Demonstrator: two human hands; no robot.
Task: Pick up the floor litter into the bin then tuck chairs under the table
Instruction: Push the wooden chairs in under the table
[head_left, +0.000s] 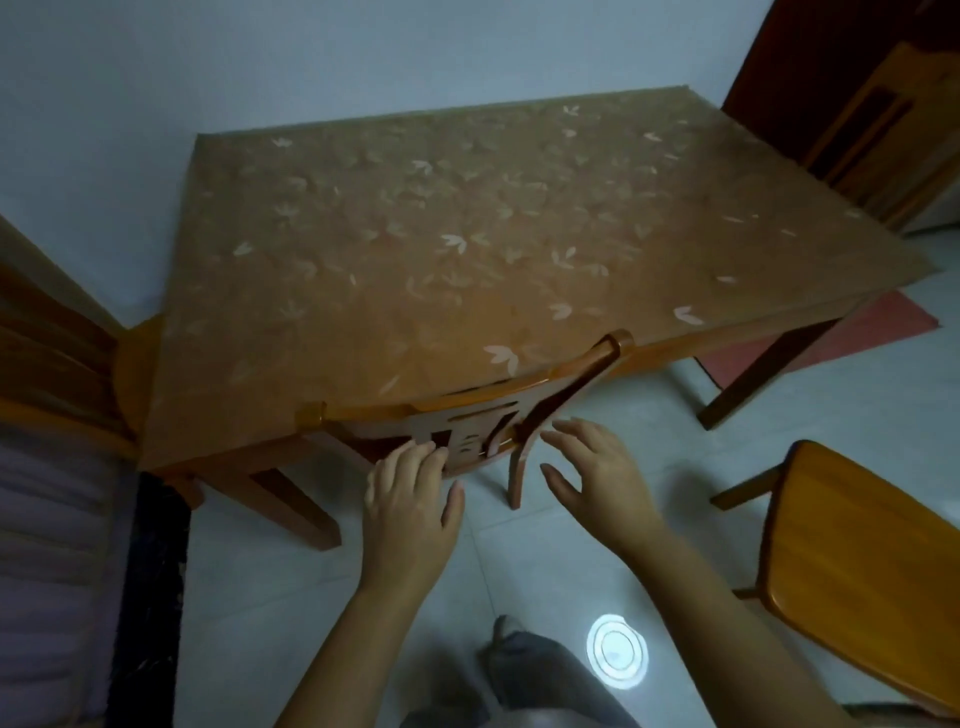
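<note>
Head view: near the centre, at 6 o'clock of the bench (441, 234), one chair (467, 397) stands with its curved top rail against the bench's near edge and its seat hidden beneath, so it looks tucked in or very nearly so. The left hand (410, 499) is released, its straight fingertips touching the carved middle slat of the chair back; the right hand (597, 478) is also released, fingers spread, just beside the chair's right post and grasping nothing. A second chair (862, 561) at 4 o'clock stands well out on the floor (311, 597), its seat fully exposed; a third chair (57, 353) sits at 9 o'clock by the bench's left end, and a fourth chair (878, 130) shows at 2 o'clock. No litter or bin shows here. To finish this step well, I would press with both palms low and evenly on the back so the chair slides straight rather than twisting, stop once the rail meets the edge, and keep fingertips out from between rail and bench. The chair at 4 o'clock probably comes next.
</note>
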